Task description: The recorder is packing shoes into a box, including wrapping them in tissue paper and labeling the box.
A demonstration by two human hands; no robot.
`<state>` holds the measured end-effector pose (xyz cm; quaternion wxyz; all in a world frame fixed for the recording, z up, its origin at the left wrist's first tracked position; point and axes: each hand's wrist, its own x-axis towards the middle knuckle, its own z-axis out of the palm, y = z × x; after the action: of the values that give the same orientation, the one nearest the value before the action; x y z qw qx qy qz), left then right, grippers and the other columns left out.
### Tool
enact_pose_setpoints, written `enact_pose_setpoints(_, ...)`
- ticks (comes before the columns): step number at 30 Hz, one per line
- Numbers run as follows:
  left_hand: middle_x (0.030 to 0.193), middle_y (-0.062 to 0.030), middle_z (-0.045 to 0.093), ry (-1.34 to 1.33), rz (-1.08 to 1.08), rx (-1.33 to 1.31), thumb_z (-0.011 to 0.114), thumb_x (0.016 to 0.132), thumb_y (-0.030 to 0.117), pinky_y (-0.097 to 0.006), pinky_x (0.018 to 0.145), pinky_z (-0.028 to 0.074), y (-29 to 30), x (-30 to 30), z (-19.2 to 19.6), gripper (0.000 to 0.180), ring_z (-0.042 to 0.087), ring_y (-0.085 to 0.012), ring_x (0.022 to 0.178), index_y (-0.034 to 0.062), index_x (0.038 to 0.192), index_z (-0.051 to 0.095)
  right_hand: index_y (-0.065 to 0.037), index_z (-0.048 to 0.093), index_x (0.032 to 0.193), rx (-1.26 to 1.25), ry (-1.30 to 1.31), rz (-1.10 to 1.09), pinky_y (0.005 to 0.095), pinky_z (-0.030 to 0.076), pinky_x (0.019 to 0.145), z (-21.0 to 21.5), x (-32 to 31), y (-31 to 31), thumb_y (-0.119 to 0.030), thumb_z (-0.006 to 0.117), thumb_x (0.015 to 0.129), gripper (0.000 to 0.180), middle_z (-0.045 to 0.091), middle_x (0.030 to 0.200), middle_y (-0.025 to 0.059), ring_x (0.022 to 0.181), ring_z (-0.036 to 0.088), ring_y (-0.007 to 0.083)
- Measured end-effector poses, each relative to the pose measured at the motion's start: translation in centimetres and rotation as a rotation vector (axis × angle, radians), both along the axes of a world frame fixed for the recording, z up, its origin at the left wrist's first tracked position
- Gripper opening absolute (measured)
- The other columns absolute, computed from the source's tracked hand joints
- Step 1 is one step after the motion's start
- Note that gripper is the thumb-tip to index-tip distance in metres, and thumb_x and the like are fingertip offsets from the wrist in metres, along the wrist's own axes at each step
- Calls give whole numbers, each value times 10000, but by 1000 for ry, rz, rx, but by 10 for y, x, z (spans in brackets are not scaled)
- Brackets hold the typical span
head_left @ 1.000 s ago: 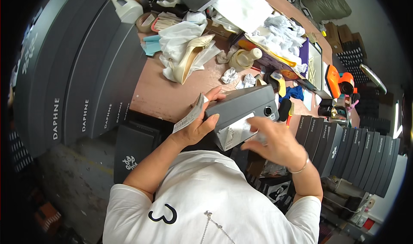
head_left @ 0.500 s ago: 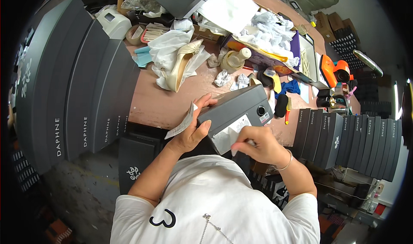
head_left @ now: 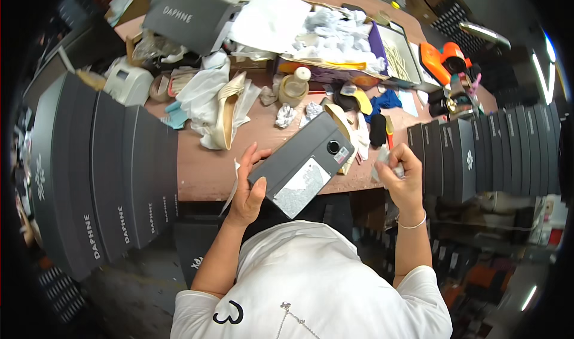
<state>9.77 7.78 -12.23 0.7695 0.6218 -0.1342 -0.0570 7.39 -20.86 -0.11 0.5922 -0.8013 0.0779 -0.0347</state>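
My left hand [head_left: 246, 192] grips the left end of a dark grey shoebox [head_left: 299, 150], tilted over the table's front edge. A white paper slip [head_left: 232, 186] is also held there, beside the fingers. On the box end facing me is a half-torn white label [head_left: 302, 188], its surface rough and patchy, near a round black hole. Off to the right of the box, my right hand [head_left: 404, 176] pinches a crumpled scrap of white paper [head_left: 382, 159]. One cream shoe [head_left: 225, 113] lies on tissue at the left; another cream shoe [head_left: 347, 130] is partly hidden behind the box.
Tall stacks of grey shoeboxes flank me on the left [head_left: 113, 159] and right [head_left: 460, 153]. Farther back stand a glue bottle [head_left: 294, 86], a carton of crumpled paper [head_left: 335, 37] and an orange tool [head_left: 435, 63]. A black brush [head_left: 378, 130] lies right of the shoe.
My right hand has moved off the box to the right, carrying a torn piece of the label. More of the label's rough layer now shows. The whole view has shifted, baring the second shoe.
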Motion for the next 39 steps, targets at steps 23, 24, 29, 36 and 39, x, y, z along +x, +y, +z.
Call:
enact_pose_setpoints(23, 1311, -163, 524, -593, 464, 976, 536, 937, 29, -388, 1050, 354, -30, -23, 78, 363, 499, -281, 1219, -17, 1295, 501, -55, 540, 1072, 588, 273, -1453, 418, 524, 690, -277, -294, -335, -775, 473, 807, 770, 571, 937, 85, 888, 568, 236)
enact_pose_setpoints(24, 1313, -161, 524, -607, 488, 1003, 534, 938, 27, -388, 1052, 351, -41, -30, 82, 357, 497, -277, 1220, -21, 1290, 503, -49, 527, 1123, 535, 289, -1469, 412, 500, 699, -292, -298, -365, -777, 402, 835, 793, 564, 1061, 89, 974, 541, 237)
enact_pose_setpoints(29, 1358, -163, 468, -528, 358, 1120, 512, 949, 58, -398, 1060, 337, -117, -51, 99, 337, 453, -284, 1258, -21, 1277, 515, -71, 568, 1126, -296, 280, -1211, 364, 484, 678, -413, -372, -529, -468, 601, 899, 459, 665, 843, 94, 749, 608, 208)
enact_pose_setpoints(36, 1376, -150, 446, -533, 251, 1315, 517, 936, 36, -372, 1067, 321, -202, -88, 124, 346, 436, -269, 1273, -19, 1277, 512, 28, 624, 1073, -324, 341, -1271, 420, 461, 643, -426, -345, -575, -376, 509, 951, 437, 609, 653, 146, 617, 602, 275)
enact_pose_setpoints(39, 1357, -154, 473, -539, 270, 1352, 536, 914, 27, -386, 1062, 330, -222, -99, 128, 363, 452, -284, 1264, -7, 1276, 529, -7, 593, 1145, 37, 389, -1284, 412, 462, 716, -416, -329, -586, -491, 482, 931, 541, 636, 770, 114, 719, 606, 249)
